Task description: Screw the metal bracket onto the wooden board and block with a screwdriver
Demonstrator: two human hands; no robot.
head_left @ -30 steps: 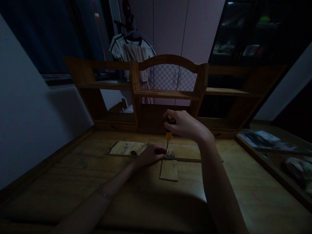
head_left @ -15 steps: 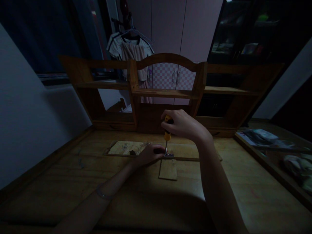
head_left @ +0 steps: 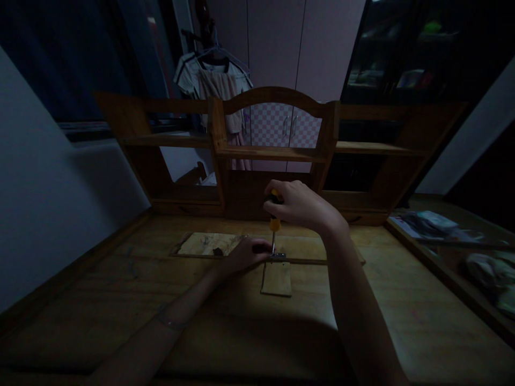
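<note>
My right hand (head_left: 295, 203) is wrapped round the yellow and black handle of a screwdriver (head_left: 275, 222), which stands nearly upright. Its tip meets a small metal hinge (head_left: 279, 255). The hinge lies where a long thin wooden board (head_left: 308, 247) and a small square wooden piece (head_left: 277, 279) come together. Beside the tip, my left hand (head_left: 247, 253) has its fingers pressed together at the hinge's left end. Whatever those fingertips pinch is too small and dark to make out. The board's left part has a torn, stained surface.
Everything lies on a wooden desk (head_left: 181, 343). A wooden shelf unit (head_left: 273, 155) stands along its back edge, with a wall (head_left: 72, 187) at the left. At right, papers (head_left: 434, 225) and cloth (head_left: 491, 279) lie on another surface. Clothes (head_left: 219, 86) hang behind.
The view has shifted very slightly. Both hands, the screwdriver and the boards keep practically the same places relative to each other.
</note>
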